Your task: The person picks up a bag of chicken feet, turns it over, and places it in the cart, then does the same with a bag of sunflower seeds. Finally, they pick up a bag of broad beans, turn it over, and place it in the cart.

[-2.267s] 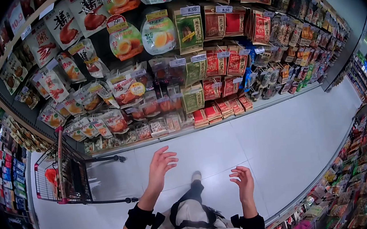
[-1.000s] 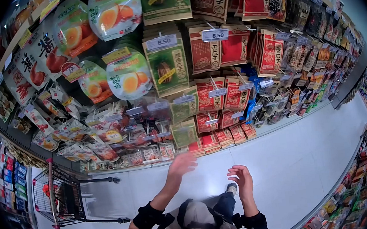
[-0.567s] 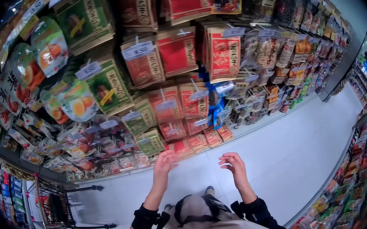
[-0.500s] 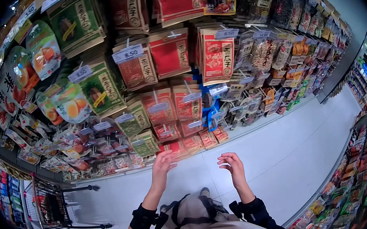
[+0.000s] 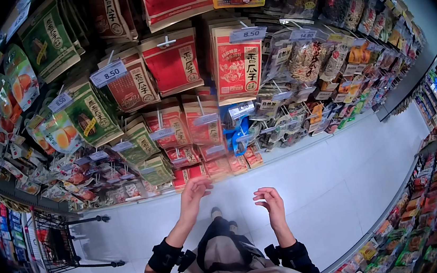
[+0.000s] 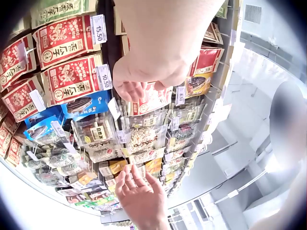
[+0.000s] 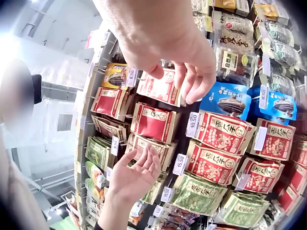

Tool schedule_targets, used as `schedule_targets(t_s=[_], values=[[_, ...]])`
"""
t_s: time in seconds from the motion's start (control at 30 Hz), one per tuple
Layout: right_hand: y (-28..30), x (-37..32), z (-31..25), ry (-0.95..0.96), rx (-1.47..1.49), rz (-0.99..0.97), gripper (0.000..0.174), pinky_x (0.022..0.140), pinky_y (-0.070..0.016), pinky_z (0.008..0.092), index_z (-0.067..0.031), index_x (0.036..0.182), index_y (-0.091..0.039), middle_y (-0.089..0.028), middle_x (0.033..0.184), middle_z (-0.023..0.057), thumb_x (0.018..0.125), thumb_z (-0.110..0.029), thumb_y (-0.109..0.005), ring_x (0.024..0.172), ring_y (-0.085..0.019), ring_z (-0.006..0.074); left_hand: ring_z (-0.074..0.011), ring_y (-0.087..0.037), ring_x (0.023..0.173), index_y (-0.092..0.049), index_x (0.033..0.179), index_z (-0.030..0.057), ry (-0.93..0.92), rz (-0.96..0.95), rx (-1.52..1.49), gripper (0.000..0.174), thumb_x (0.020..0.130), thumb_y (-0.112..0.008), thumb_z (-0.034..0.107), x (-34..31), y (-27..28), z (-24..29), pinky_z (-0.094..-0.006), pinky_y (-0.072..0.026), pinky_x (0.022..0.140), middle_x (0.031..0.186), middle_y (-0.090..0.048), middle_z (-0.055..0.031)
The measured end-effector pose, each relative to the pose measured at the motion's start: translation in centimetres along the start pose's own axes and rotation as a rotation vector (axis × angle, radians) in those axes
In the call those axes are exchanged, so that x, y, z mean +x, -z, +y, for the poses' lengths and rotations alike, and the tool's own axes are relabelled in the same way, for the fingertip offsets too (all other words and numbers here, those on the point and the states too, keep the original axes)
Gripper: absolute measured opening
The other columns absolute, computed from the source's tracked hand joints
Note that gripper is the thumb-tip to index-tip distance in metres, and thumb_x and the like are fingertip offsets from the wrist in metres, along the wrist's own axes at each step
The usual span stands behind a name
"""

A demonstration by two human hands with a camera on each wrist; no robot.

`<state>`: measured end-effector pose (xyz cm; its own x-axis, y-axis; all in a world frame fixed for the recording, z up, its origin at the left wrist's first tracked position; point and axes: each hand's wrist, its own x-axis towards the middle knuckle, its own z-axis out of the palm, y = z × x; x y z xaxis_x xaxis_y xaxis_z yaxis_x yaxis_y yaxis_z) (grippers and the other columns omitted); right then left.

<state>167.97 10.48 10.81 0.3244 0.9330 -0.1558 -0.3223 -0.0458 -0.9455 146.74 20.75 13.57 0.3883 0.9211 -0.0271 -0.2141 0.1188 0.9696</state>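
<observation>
We had shifted rightward along the shelf (image 5: 294, 151): the front red packet (image 5: 237, 62), which had hung well right of centre in the head view a second earlier, now hung nearly straight ahead, while the green packets (image 5: 91, 115) and the cart (image 5: 59, 241) had slid further to our left. We judged that this put the red packets at the middle of our reach, with nothing yet taken down. That front packet hung from a hook behind an 8.50 price tag (image 5: 247, 34), high above the shelf's bottom edge, and blue packets (image 5: 240, 137) hung beneath it. Our left hand (image 5: 195, 197) was raised in front of us, overlapping the shelf's bottom edge as the head view saw it, its fingers loosely bent, a little parted and holding nothing; we saw no contact, though the depth was hard to tell. Our right hand (image 5: 272, 203) was held apart from it, over the floor (image 5: 342, 198), with relaxed, slightly spread fingers curving inward, likewise holding nothing. Both forearms reached forward from dark cuffs, with the fingertips turned toward each other.
</observation>
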Motion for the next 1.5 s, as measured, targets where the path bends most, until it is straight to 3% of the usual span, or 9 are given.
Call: schedule_targets(t_s=[0.27,0.43,0.6,0.67,0.8,1.03,1.2,1.27,1.5], values=[[1.1,4.3,-2.4,0.068,-0.063,0.132,0.02,0.07,-0.0463,0.0269,-0.0018,0.097,-0.05,-0.057,0.094,0.0099,0.087,-0.015,-0.039,0.081,-0.056,0.0158,-0.0181,-0.05,0.103,-0.044,0.11,0.0011,-0.162,-0.081,0.047,0.027,0.089,-0.043,0.018,7.7,-1.1,1.9,-0.028,-0.0397,0.085,0.113,-0.051,-0.0115],[-0.6,9.9,-4.1,0.172,-0.092,0.108,0.019,0.071,-0.0451,0.0263,-0.0018,0.098,-0.051,-0.057,0.093,0.0077,0.087,-0.016,-0.043,0.083,-0.055,0.0137,-0.0157,-0.049,0.101,-0.044,0.11,-0.0006,-0.306,-0.011,0.048,0.029,0.082,-0.05,0.001,14.5,-1.0,3.5,-0.0262,-0.0406,0.085,0.109,-0.049,-0.0084],[-3.0,14.6,-6.3,0.384,-0.119,0.087,0.019,0.069,-0.0425,0.021,-0.0019,0.1,-0.051,-0.055,0.092,0.0038,0.089,-0.015,-0.044,0.079,-0.052,0.0085,-0.0161,-0.052,0.094,-0.044,0.113,0.0039,-0.449,0.04,0.208,0.031,0.083,-0.05,0.004,19.7,-2.3,6.0,-0.0261,-0.0416,0.083,0.109,-0.048,-0.0077],[-2.9,16.8,-6.7,0.441,-0.133,0.12,0.019,0.068,-0.0429,0.0213,-0.0024,0.101,-0.051,-0.055,0.094,0.0038,0.088,-0.015,-0.045,0.081,-0.052,0.0089,-0.016,-0.052,0.093,-0.047,0.108,0.0027,-0.374,0.089,0.198,0.028,0.081,-0.053,0.005,20.2,-3.6,7.8,-0.0268,-0.0427,0.079,0.105,-0.047,-0.0082],[-3.7,19.6,-9.5,0.501,-0.161,0.129,0.02,0.071,-0.0424,0.0215,-0.0019,0.103,-0.051,-0.055,0.096,0.0033,0.086,-0.012,-0.048,0.083,-0.051,0.0086,-0.0165,-0.05,0.095,-0.049,0.105,0.0028,-0.57,0.178,0.306,0.027,0.079,-0.056,0.006,22.1,-4.3,8.2,-0.0253,-0.0415,0.08,0.105,-0.046,-0.0084],[-3.6,25.6,-11.2,0.627,-0.212,0.104,0.024,0.074,-0.0411,0.0212,-0.0021,0.108,-0.048,-0.053,0.096,0.0048,0.084,-0.009,-0.05,0.086,-0.049,0.0088,-0.0185,-0.047,0.101,-0.047,0.109,0.0019,-0.511,0.258,0.31,0.03,0.08,-0.055,0.007,23.8,-5.1,6.8,-0.0283,-0.0401,0.086,0.111,-0.044,-0.0104],[-3.8,28.1,-12.8,0.497,-0.157,0.028,0.037,0.077,-0.0423,0.0222,-0.0013,0.119,-0.037,-0.048,0.107,0.0092,0.084,-0.007,-0.049,0.095,-0.049,0.012,-0.0189,-0.047,0.102,-0.043,0.111,-0.0016,-0.456,0.297,0.263,0.034,0.081,-0.055,0.009,25.1,-5.9,3.7,-0.0298,-0.0419,0.085,0.11,-0.044,-0.0116],[-3.3,29.5,-12.1,0.587,-0.162,0.011,0.038,0.078,-0.0422,0.0228,0.0001,0.119,-0.036,-0.047,0.109,0.0097,0.084,-0.007,-0.049,0.097,-0.048,0.013,-0.0186,-0.047,0.102,-0.042,0.111,-0.0023,-0.435,0.315,0.251,0.034,0.082,-0.055,0.01,25.0,-6.7,3.5,-0.0292,-0.043,0.084,0.11,-0.044,-0.0116],[-1.6,31.0,-12.2,0.472,-0.148,-0.167,0.037,0.081,-0.0414,0.023,0.0023,0.117,-0.041,-0.052,0.107,0.01,0.084,-0.011,-0.052,0.096,-0.05,0.0123,-0.0183,-0.051,0.1,-0.036,0.117,-0.0011,-0.421,0.346,0.253,0.04,0.084,-0.054,0.013,24.6,-7.7,2.3,-0.0265,-0.0425,0.085,0.109,-0.047,-0.0128]])
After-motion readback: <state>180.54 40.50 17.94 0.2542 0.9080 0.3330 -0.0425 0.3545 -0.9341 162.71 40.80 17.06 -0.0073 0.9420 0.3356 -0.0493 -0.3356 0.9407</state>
